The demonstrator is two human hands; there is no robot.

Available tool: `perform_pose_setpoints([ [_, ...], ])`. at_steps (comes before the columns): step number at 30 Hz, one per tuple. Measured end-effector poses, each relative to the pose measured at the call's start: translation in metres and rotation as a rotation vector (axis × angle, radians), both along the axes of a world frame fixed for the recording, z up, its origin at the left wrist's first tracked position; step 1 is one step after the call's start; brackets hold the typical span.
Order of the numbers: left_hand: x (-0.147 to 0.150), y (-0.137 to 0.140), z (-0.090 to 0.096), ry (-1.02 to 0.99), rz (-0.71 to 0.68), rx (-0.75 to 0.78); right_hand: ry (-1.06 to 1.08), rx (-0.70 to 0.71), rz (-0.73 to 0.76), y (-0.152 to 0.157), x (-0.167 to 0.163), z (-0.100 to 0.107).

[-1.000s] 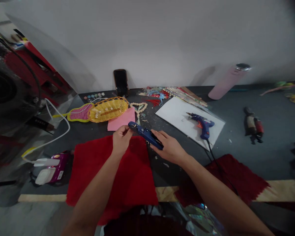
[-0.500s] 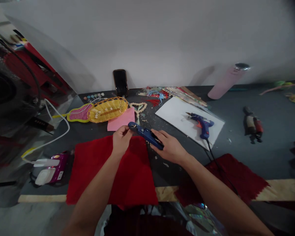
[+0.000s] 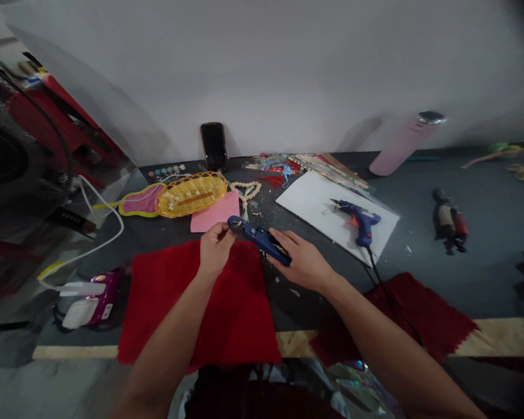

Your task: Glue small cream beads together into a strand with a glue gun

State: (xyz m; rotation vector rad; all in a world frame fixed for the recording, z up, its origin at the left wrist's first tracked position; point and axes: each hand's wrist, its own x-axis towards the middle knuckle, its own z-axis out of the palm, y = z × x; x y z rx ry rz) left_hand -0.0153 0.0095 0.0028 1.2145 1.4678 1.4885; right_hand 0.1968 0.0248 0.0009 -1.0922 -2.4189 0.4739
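My right hand (image 3: 305, 260) is wrapped around the handles of a blue hand cutter (image 3: 261, 237), whose head points up and left. Close against that head, my left hand (image 3: 216, 247) is closed in a pinch; what its fingertips hold is too small to make out. Below the left hand lies a red cloth (image 3: 238, 308). Just beyond the cutter are a loop of pale beads (image 3: 250, 192) with a light green tassel and a pink paper (image 3: 222, 212). Small pale bits are scattered on the dark table near the tool.
A yellow woven basket (image 3: 196, 195) stands at the left, before a leaning phone (image 3: 214, 145). At the right, a blue glue gun (image 3: 360, 221) lies on a white board (image 3: 305, 198), its cord crossing a dark red cloth (image 3: 423, 311). A pink bottle (image 3: 397, 145) stands behind.
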Motion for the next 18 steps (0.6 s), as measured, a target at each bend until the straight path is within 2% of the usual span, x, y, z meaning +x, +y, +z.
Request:
perform_pose_setpoints([
  [18, 0.0013, 0.0004, -0.0001, -0.004, 0.026, -0.005, 0.015, 0.0, -0.008, -0.0035, -0.0058, -0.0021],
])
